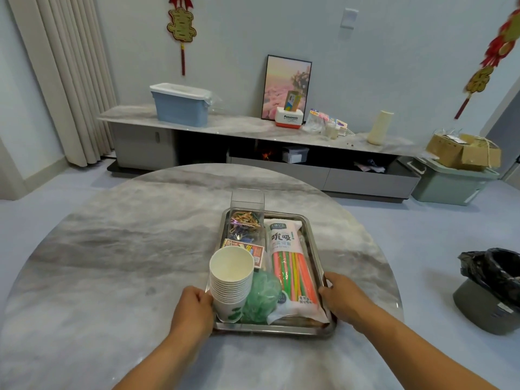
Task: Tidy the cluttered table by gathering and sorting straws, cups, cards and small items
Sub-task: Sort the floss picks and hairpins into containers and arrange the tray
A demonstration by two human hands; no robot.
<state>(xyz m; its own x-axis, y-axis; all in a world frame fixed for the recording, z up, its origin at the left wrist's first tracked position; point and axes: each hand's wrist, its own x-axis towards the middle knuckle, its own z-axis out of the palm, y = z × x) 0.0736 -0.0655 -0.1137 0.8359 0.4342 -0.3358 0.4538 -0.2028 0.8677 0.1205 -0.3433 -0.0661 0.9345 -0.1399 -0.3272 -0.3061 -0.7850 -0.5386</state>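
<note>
A steel tray (274,329) sits on the round marble table (112,249). On it stand a stack of white paper cups (231,280), a pack of coloured straws (292,266), a green mesh puff (263,296), a card box (246,249) and a clear box of small clips (244,223). My left hand (194,308) grips the tray's left rim beside the cups. My right hand (342,296) grips the right rim next to the straw pack.
A low cabinet (253,128) runs along the far wall with a blue bin (180,105), a framed picture (285,87) and small items. A lined waste bin (492,288) stands on the floor at right. A green crate with a cardboard box (461,150) is beyond.
</note>
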